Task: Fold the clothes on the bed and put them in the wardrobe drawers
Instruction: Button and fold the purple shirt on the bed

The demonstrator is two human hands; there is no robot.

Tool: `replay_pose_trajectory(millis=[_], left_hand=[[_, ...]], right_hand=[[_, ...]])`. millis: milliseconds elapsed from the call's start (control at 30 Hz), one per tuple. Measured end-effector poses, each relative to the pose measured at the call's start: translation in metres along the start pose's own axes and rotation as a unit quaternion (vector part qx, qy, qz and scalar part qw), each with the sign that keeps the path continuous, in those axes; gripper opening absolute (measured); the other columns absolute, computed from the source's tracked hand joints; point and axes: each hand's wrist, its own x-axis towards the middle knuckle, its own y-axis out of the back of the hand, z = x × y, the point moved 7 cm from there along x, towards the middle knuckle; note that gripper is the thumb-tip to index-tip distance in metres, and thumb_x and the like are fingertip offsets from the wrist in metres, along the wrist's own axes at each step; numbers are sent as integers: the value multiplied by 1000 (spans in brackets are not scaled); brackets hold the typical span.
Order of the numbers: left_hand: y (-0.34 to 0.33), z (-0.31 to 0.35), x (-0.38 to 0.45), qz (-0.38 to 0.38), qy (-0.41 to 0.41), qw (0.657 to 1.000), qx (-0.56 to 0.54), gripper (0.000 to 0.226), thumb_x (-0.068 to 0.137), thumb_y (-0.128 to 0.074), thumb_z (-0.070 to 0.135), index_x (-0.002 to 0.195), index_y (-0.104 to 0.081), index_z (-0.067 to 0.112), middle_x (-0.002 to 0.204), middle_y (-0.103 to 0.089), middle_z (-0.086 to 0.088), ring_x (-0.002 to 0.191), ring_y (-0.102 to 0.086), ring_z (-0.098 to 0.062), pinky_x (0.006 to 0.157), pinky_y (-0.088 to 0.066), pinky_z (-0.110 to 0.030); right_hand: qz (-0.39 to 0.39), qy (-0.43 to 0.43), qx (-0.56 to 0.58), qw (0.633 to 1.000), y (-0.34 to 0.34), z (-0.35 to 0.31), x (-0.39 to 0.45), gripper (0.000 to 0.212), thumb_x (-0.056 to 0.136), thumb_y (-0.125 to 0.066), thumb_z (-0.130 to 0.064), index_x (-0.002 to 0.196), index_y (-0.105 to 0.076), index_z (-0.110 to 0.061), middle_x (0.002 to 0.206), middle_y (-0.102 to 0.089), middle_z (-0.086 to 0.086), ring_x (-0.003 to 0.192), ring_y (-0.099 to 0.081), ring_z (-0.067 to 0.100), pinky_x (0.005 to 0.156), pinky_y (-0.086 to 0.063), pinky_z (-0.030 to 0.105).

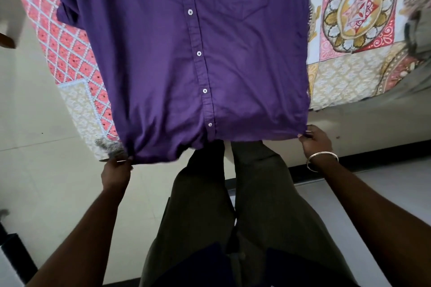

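Observation:
A purple button-up shirt (pixel 163 53) lies spread front-up on the bed, its white buttons done up and its hem hanging over the near edge. My left hand (pixel 116 171) pinches the hem's left corner. My right hand (pixel 316 140), with a bangle on the wrist, pinches the hem's right corner. The hem is stretched between the two hands. The collar is out of view past the top of the frame. No wardrobe or drawers are in view.
The bed carries a patterned sheet (pixel 349 72) in pink, cream and gold. More grey fabric (pixel 417 7) lies at the far right. My legs in dark trousers (pixel 233 205) stand against the bed's edge on a pale tiled floor (pixel 46 182).

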Motion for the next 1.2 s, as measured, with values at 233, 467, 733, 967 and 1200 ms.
replay_pose_trajectory(millis=[233, 467, 733, 967, 1200], left_hand=[[19, 106, -43, 284, -214, 934, -11, 26, 92, -50, 18, 113, -54, 3, 115, -55, -22, 112, -50, -39, 88, -38, -47], [-25, 220, -28, 201, -423, 875, 124, 50, 103, -42, 35, 151, -34, 25, 161, -27, 1, 151, -16, -23, 118, -15, -49], [-24, 220, 27, 242, -315, 904, 157, 62, 101, -20, 49, 158, -11, 27, 166, -8, 5, 153, -7, -22, 118, -6, -55], [-12, 251, 24, 254, -348, 891, 144, 67, 99, -19, 50, 158, -9, 20, 166, -5, 3, 153, -4, -20, 118, -4, -58], [-2, 319, 53, 267, -385, 865, 179, 68, 100, -23, 53, 158, -12, 20, 166, -9, 3, 152, -10, -19, 117, -14, -55]], right_hand=[[250, 308, -91, 913, 4, -108, -45, 26, 79, -62, -18, 98, -53, -4, 100, -53, 20, 92, -51, 35, 77, -43, 44], [202, 474, -183, 837, -61, -242, -37, 41, 94, -54, -34, 129, -57, -12, 151, -44, 7, 141, -37, 22, 107, -29, 48], [180, 374, -327, 849, -71, -256, 24, 71, 96, -32, -53, 156, -19, -16, 164, -11, 8, 150, -16, 22, 116, -9, 62], [199, 447, -278, 827, -81, -325, 4, 79, 94, -35, -57, 154, -22, -7, 164, -9, 11, 151, -10, 23, 116, 4, 60], [189, 492, -304, 793, -127, -428, 14, 79, 93, -40, -59, 155, -23, -13, 165, -11, 7, 152, -11, 20, 117, -3, 59]])
